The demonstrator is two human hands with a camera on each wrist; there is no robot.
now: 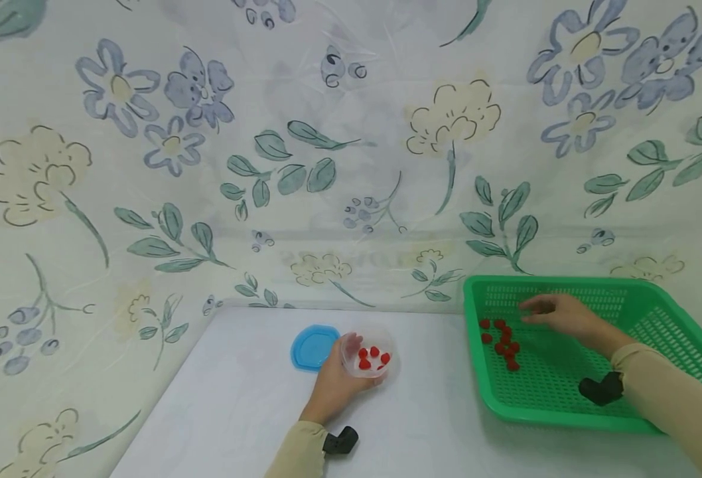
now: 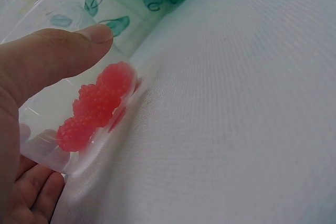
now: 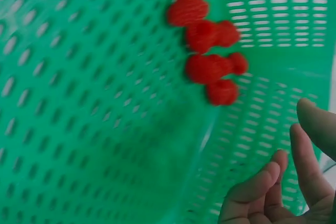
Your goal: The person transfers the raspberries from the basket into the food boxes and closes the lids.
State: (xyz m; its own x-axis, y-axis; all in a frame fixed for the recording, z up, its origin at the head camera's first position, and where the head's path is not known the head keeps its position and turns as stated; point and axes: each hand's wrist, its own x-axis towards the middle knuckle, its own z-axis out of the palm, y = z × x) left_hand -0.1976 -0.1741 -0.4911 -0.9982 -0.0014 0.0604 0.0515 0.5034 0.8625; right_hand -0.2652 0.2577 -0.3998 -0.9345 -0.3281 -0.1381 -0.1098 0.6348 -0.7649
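Note:
A clear plastic cup point(image 1: 367, 367) with several red raspberries point(image 2: 94, 106) at its bottom is gripped by my left hand point(image 1: 334, 385), thumb on one side and fingers round the other. In the left wrist view the cup stands on or just over the white cloth; I cannot tell which. My right hand point(image 1: 572, 320) is over the green basket point(image 1: 484, 385), its fingers apart and holding nothing. Several red raspberries point(image 3: 202, 69) lie in the basket, left of that hand in the head view.
Behind the left hand, a blue lid point(image 1: 313, 347) lies on the white tabletop point(image 1: 225, 398). A flowered cloth point(image 1: 351, 199) hangs at the back, behind the table and the basket.

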